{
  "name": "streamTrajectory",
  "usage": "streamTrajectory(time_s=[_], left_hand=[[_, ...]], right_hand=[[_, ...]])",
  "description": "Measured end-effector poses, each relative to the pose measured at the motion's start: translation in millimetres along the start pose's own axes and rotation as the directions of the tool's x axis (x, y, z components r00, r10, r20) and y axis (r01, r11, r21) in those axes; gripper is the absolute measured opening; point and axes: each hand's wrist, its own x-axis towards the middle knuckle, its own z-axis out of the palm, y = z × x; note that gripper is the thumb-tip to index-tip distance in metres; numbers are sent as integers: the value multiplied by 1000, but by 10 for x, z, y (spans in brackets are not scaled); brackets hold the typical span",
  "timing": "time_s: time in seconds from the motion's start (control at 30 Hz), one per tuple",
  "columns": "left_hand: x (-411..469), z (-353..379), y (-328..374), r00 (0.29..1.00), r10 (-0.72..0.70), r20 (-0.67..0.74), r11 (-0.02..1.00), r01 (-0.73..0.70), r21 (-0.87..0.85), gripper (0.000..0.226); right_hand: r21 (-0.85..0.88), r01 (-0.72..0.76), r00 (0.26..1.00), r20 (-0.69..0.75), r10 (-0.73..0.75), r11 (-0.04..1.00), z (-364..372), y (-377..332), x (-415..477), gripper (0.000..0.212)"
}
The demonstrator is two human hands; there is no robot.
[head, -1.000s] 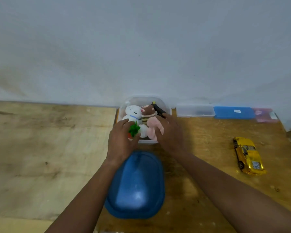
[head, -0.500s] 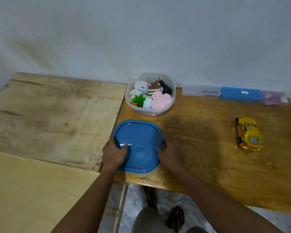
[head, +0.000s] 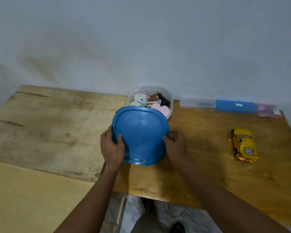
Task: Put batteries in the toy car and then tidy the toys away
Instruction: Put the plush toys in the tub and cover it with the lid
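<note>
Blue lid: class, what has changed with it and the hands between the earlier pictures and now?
The left hand and right hand left the plush toys, took hold of the blue lid by its sides and lifted it off the table toward the clear container, whose near rim it now overlaps. The toys, yellow car and cases stayed put.

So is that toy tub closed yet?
Open. The left hand and right hand hold the lid up before the tub, hiding only its near edge; toys show above it.
</note>
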Motion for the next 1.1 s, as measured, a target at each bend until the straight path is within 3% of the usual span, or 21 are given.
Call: streamTrajectory(time_s=[0.5,0.87,1.1], left_hand=[[1392,665,474,979,84,186,996,-79,-36,43],[1671,887,425,964,72,256,997,-65,-38,43],[1833,950,396,953,-50,300,984,98,-147,38]], right_hand=[[-45,-76,983,-169,67,996,224,-579,1315,21],[-36,-95,975,-207,85,995,421,-550,1627,13],[-41,-96,983,-160,88,995,392,-546,1714,14]])
